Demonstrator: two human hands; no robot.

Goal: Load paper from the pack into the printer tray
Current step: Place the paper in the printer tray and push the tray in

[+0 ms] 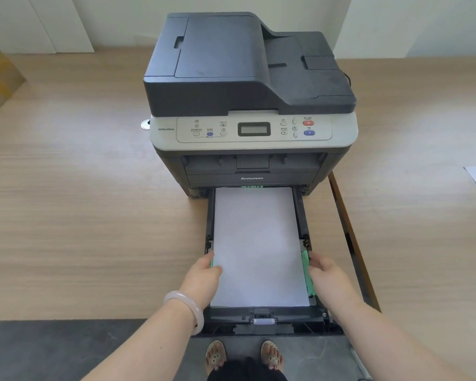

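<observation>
Lying flat in the pulled-out printer tray: white paper stack, long axis running from the body toward the Lenovo printer on the table. Left hand fingers clasping the stack's left edge; right hand fingers curled on the green side guide.

The dark grey matt plastic printer has a lighter, smooth plastic control panel; the black plastic tray holds smooth matt white paper. The light wood-grain desk surface appears matt; the pale bangle looks glossy.
</observation>
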